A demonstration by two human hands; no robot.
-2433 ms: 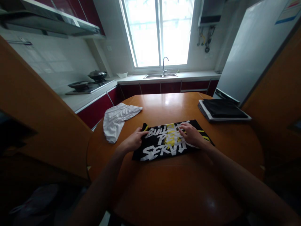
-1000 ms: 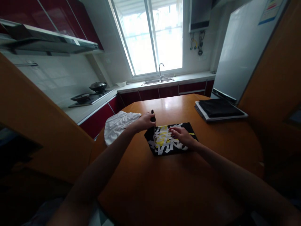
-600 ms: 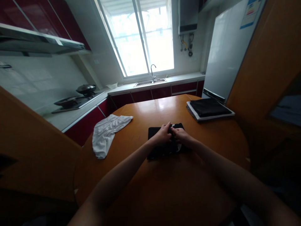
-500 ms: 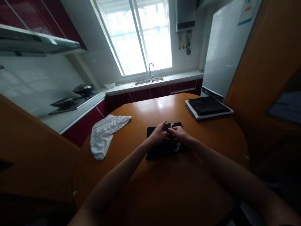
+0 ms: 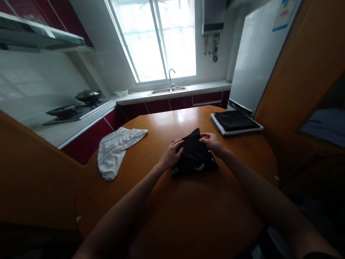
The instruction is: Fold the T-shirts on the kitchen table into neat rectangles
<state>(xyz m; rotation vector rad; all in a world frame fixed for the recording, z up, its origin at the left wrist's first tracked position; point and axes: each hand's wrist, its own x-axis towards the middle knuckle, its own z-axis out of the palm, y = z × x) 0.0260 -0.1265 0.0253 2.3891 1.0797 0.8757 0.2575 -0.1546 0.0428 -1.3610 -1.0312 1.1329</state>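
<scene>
A black folded garment [image 5: 195, 154] lies on the wooden table in front of me, with white lettering at its lower left and small yellow marks along its right side. My left hand [image 5: 171, 154] rests on the garment's left edge, fingers stretched and thumb apart. At the upper right, my right hand [image 5: 212, 142] pinches the garment's edge between thumb and fingers. A corner of the cloth sticks up between the two hands. The fabric's underside is hidden.
A crumpled white garment [image 5: 114, 149] lies on the left of the round-edged table [image 5: 161, 208]. Folded dark and white clothes [image 5: 234, 121] are stacked at the right. Beyond are a sink [image 5: 164, 91], a stove with pans [image 5: 87, 96] and a refrigerator [image 5: 258, 57].
The garment has changed from a flat bundle with a white strip on top to a smoother black face with a raised corner. My hands have moved apart; the right has shifted right and away.
</scene>
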